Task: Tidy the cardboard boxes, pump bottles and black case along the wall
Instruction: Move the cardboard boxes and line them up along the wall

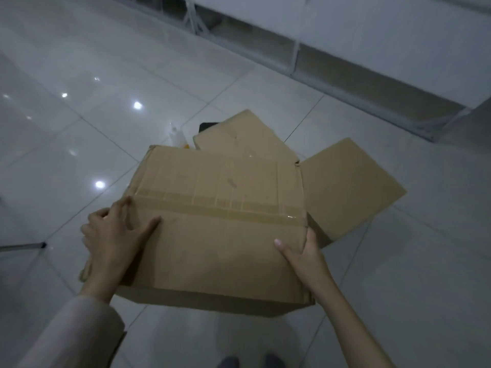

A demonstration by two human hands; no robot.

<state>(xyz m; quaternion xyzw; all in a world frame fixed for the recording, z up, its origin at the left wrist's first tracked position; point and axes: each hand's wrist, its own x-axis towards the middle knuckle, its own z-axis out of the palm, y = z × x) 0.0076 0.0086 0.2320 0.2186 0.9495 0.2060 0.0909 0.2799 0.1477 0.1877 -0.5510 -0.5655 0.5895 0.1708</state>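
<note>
A large brown cardboard box (218, 235) fills the middle of the view, held above the tiled floor, its taped side facing up and one flap (350, 187) hanging open to the right. My left hand (117, 235) grips its left edge, thumb on top. My right hand (305, 251) grips its near right corner. Behind it lies a second cardboard box (244, 136) on the floor. A pale pump bottle (176, 134) stands just left of that box, partly hidden. A dark edge of the black case (208, 126) peeks out beside it.
Glossy white floor tiles (79, 75) spread to the left and far side. A white wall with a low ledge (372, 83) runs diagonally across the upper right. A thin metal leg (24, 247) lies at the left edge. My shoes (249, 361) show at the bottom.
</note>
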